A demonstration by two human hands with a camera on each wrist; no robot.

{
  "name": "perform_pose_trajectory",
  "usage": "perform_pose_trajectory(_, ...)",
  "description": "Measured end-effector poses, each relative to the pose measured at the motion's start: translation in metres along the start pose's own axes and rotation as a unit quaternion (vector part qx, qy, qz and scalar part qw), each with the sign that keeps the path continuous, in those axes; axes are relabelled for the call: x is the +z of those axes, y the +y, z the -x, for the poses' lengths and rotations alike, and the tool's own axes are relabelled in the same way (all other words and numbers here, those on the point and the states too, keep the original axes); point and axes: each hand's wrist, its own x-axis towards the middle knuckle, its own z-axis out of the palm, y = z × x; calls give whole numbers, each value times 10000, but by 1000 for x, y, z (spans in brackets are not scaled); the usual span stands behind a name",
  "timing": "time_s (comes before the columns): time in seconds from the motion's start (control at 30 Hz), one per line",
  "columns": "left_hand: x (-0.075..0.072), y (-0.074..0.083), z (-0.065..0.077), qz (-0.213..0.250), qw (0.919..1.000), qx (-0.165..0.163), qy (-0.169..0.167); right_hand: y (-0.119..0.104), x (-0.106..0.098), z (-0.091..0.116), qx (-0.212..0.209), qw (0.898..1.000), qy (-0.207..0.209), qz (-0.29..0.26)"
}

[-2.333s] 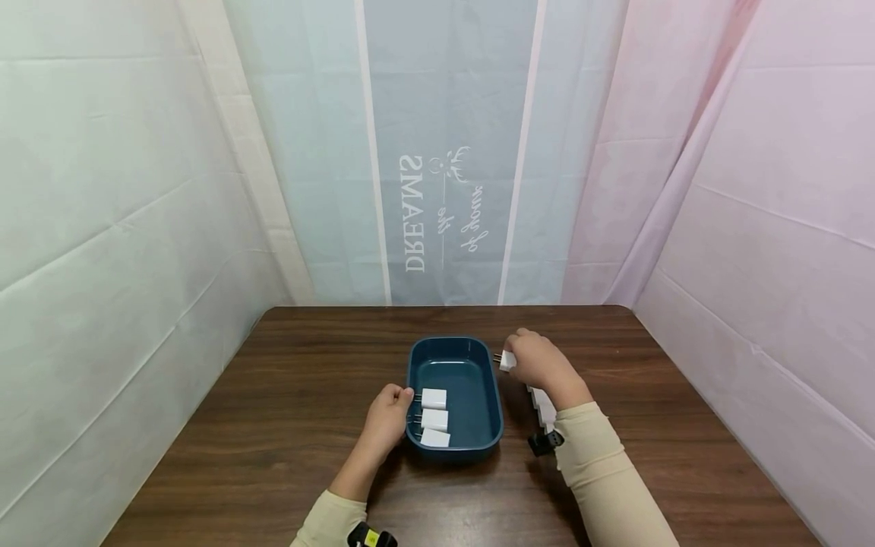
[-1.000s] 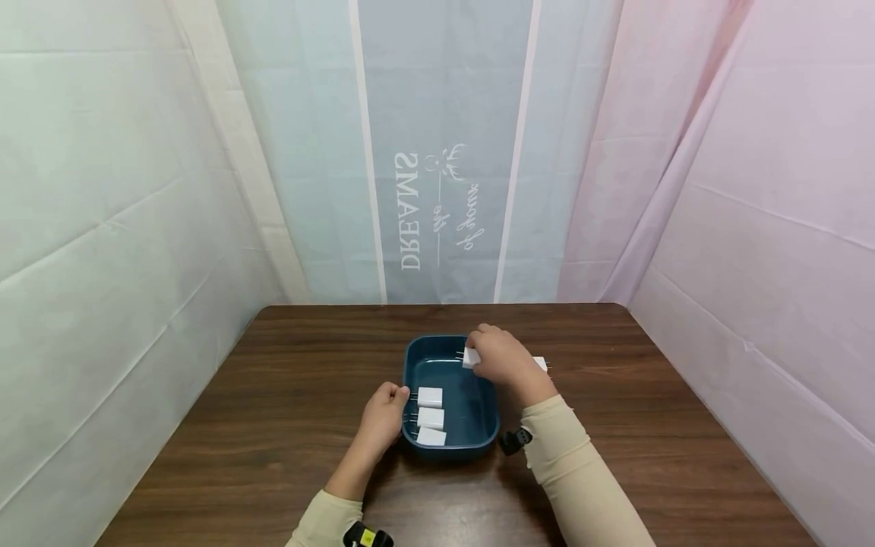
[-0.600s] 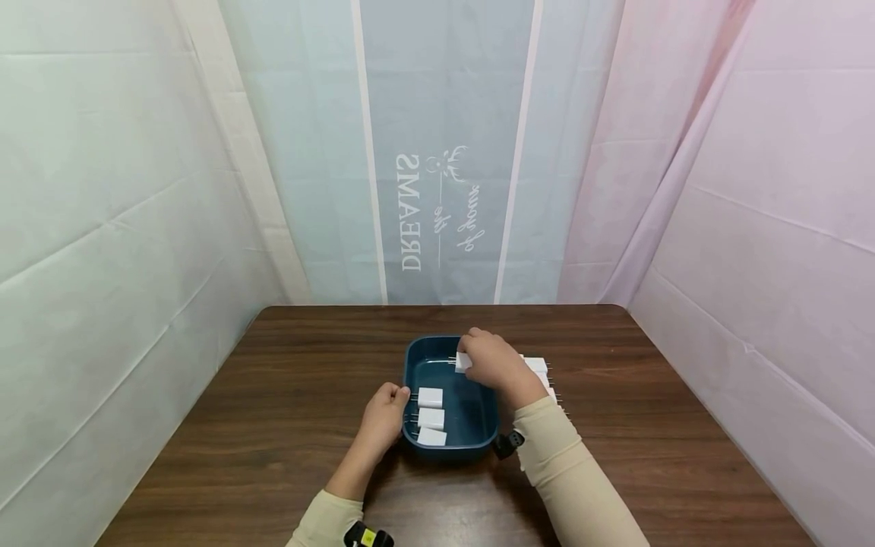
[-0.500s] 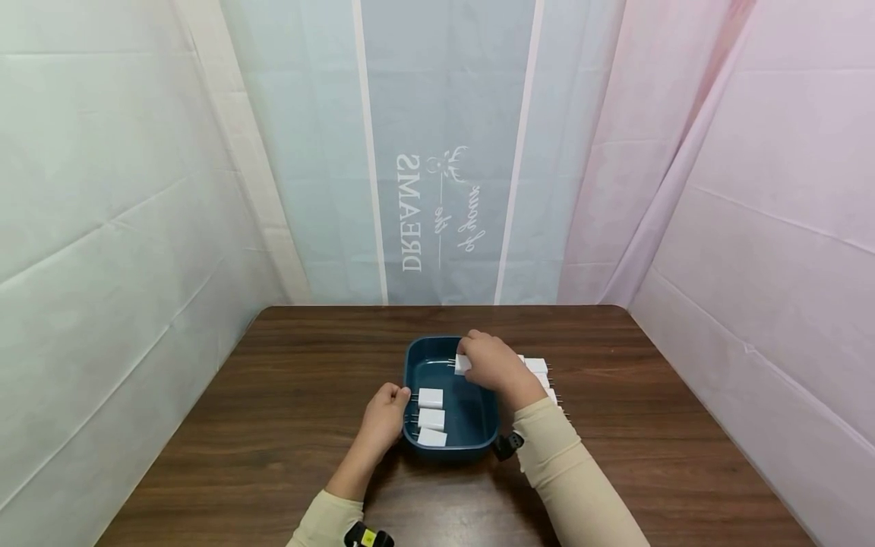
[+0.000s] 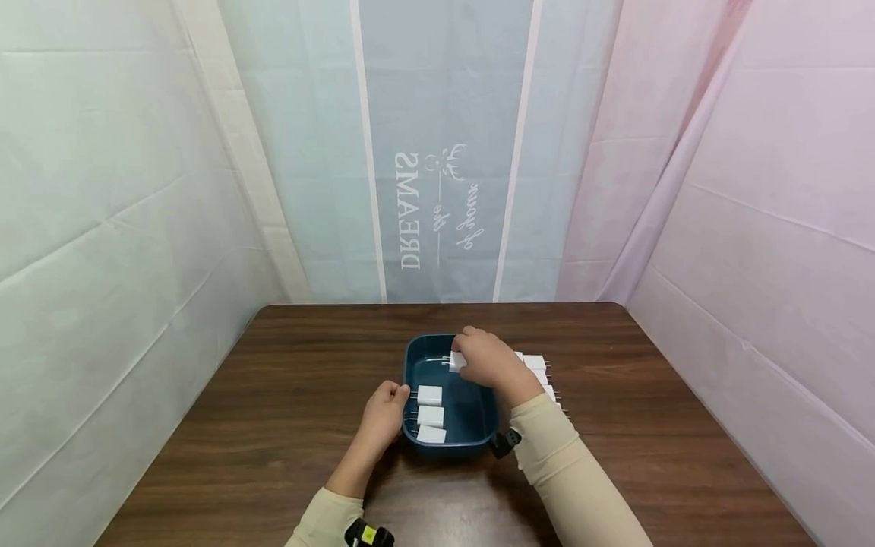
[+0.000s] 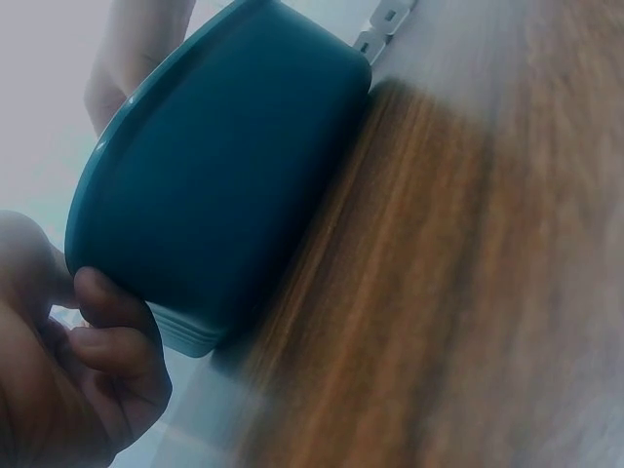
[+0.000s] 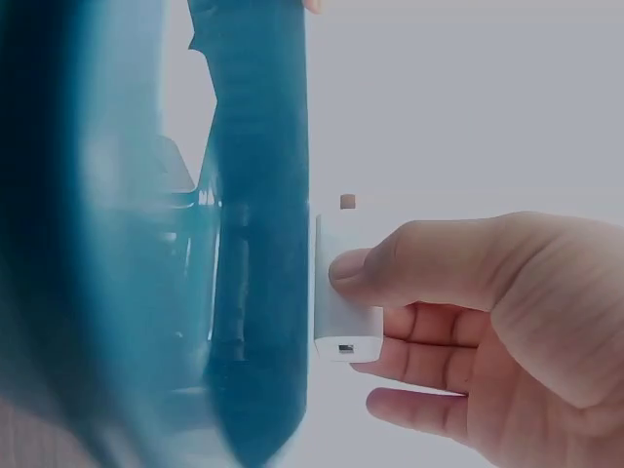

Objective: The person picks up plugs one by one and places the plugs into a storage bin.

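Note:
My left hand [image 5: 383, 416] pinches the left rim of a dark blue rectangular tray [image 5: 468, 414]; in the left wrist view its thumb and curled fingers are at the rim. Between the thumb and fingers of my right hand [image 5: 491, 363] is a white USB charger plug [image 7: 348, 292], prongs pointing left. It hangs over the far half of the tray in the head view, with its USB port facing the right wrist camera. Three more white charger plugs lie stacked in a column along the tray's left side, the farthest plug [image 5: 429, 395] nearest my left fingertips.
Several white charger plugs [image 5: 535, 363] lie in a row on the brown wooden table [image 5: 307, 357] right of the tray, partly hidden behind my right hand and forearm. Fabric curtains [image 5: 444, 114] enclose the table's back and sides.
My right hand has carried the charger plug leftward from the table beside the tray to over its far half, then slightly further left. The left hand keeps its grip on the rim.

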Motion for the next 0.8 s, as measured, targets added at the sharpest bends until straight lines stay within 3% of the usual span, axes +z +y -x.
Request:
perform_pose_trajectory(0.53,-3,2,-1,-32,10000,39,40,-15,-19,-13,-150,9997,-149,153)
perform_pose_trajectory(0.8,-1,0,1,130,9999,73,-2,-19,-13,-26,-129,9991,-404,34)
